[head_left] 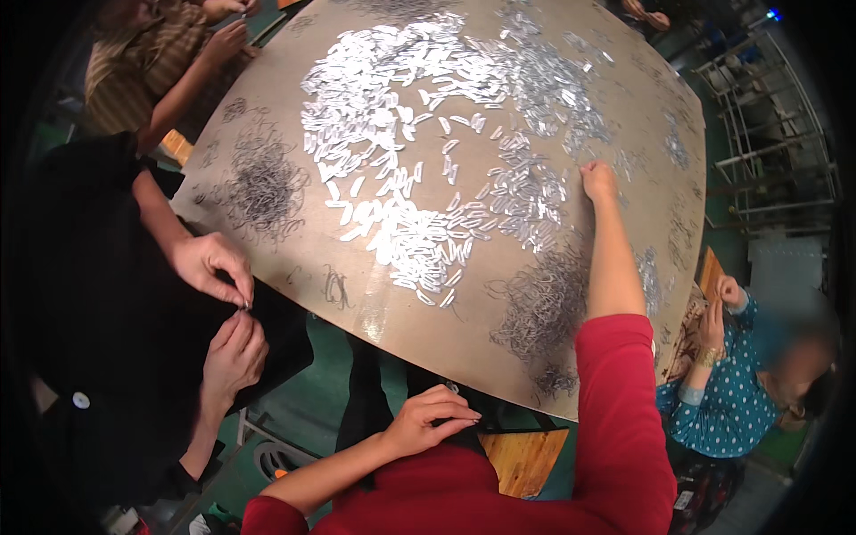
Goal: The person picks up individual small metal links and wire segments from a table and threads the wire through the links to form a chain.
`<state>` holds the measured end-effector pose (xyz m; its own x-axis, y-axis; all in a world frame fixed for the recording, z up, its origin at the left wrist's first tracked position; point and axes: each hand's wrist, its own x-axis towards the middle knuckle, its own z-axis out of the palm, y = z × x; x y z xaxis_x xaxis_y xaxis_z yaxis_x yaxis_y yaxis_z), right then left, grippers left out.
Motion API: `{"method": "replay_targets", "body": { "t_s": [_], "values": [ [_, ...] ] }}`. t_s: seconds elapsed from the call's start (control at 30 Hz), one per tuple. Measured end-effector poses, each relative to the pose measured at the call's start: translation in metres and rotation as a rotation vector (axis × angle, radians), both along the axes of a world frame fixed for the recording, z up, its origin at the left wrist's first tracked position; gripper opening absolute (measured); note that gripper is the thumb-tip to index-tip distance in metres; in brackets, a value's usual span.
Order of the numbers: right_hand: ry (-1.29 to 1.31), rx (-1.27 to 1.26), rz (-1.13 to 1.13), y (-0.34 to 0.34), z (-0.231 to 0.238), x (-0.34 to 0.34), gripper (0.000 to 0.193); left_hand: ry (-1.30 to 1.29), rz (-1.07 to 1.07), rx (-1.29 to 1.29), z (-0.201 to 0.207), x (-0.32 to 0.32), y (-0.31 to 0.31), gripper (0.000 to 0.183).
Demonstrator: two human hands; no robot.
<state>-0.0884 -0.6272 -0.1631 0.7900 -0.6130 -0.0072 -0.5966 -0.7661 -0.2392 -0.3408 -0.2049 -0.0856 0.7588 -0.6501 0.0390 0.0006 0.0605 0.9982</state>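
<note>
Nearest me, below the table's near edge, my left hand (432,417) hangs over my lap, thumb and fingers drawn together; whether they pinch anything, I cannot tell. Just over that edge of the table (486,357), toward the right, lies a heap of dark wire bits (544,308), beside my red sleeve (615,357). Tangled as they look, I judge that lifting one could drag others along, and a low sweep of my forearm might push some off the edge. Left of the heap, also near that edge, sits a cluster of white strips (415,245). Farther in, toward the right edge, my right hand (599,180) is down at the silvery pieces (535,192), fingers curled; I cannot tell whether they hold one. Small, flat pieces could slip or come up doubled if pinched carelessly. More silvery pieces (553,94) spread toward the far edge.
</note>
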Motion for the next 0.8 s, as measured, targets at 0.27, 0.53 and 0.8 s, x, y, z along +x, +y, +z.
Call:
{"method": "replay_targets", "body": {
  "t_s": [0.27,0.53,0.8],
  "values": [
    [0.06,0.383,0.341,0.045,0.042,-0.085,0.01,0.001,0.029,0.009,-0.002,-0.005,0.005,0.018],
    [0.41,0.815,0.339,0.062,0.07,-0.173,0.004,-0.034,0.007,0.049,0.004,-0.002,0.011,0.018],
    [-0.184,1.153,0.121,0.093,0.086,-0.167,0.011,-0.061,0.042,0.091,0.013,-0.012,0.023,0.016]
  ]
}}
